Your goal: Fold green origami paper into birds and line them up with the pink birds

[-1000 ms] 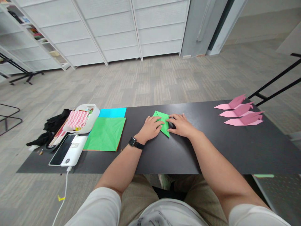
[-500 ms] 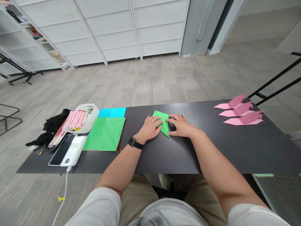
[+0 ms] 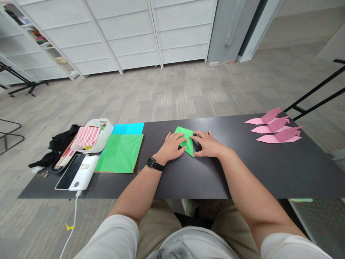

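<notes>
A folded piece of green origami paper [image 3: 188, 138] lies on the dark table in front of me, with crease lines and a point toward me. My left hand [image 3: 174, 145] rests over its left side, fingers stretched out and pressing on the paper. At the right edge, my right hand [image 3: 206, 144] touches it with fingertips and thumb, the fingers spread and arched. Part of the paper is hidden under the left fingers. A black watch [image 3: 151, 162] is on my left wrist.
Three pink folded paper birds [image 3: 279, 135] stand at the right. On the left lie green sheets [image 3: 121, 153], a blue sheet [image 3: 129, 128], a white basket [image 3: 106, 135], a phone [image 3: 70, 172] and a white power bank [image 3: 84, 174] with a cable. Black cloth [image 3: 63, 138] lies behind them.
Almost nothing differs. Both hands stay on the green paper in the same place, and the view has shifted very slightly.
</notes>
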`<state>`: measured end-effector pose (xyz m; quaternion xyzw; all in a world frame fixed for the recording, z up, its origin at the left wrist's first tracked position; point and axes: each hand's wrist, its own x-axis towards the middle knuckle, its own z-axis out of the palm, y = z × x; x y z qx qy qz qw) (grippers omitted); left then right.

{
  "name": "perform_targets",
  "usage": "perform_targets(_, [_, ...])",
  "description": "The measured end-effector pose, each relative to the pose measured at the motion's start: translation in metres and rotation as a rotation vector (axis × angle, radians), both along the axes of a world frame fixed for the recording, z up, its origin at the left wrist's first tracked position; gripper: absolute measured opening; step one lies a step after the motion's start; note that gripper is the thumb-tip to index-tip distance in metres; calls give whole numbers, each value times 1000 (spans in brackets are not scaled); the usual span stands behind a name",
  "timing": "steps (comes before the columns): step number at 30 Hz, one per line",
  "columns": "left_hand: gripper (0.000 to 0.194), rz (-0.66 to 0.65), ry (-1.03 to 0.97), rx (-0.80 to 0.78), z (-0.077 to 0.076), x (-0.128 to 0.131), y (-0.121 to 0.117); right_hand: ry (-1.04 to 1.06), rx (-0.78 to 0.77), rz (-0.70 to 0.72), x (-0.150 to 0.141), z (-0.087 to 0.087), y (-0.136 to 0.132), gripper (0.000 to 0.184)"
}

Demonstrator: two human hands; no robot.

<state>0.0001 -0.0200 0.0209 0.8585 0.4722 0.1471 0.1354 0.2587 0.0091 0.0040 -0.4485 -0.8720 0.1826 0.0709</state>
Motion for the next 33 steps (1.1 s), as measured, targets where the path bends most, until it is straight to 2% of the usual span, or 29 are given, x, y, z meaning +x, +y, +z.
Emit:
perform_targets(7, [33,2,-5,-10,2,2,-1,-2,-3,-1,0,1,0,90])
perform_targets(12, [40,5,-3,-24,3,3,-2,46,19,-25,-2,9,2,54])
perform_targets(15, [47,6,-9,-19,1,3,-2,69,42,-60,-5,12,2,44])
perform_targets(21, [56,12,-3,0,-3,7,-4,55,71,-78,-9,11,1,48])
perform_targets(33, [54,44,17,-15,1,11,-6,56,72,-95,-12,11,-2,52])
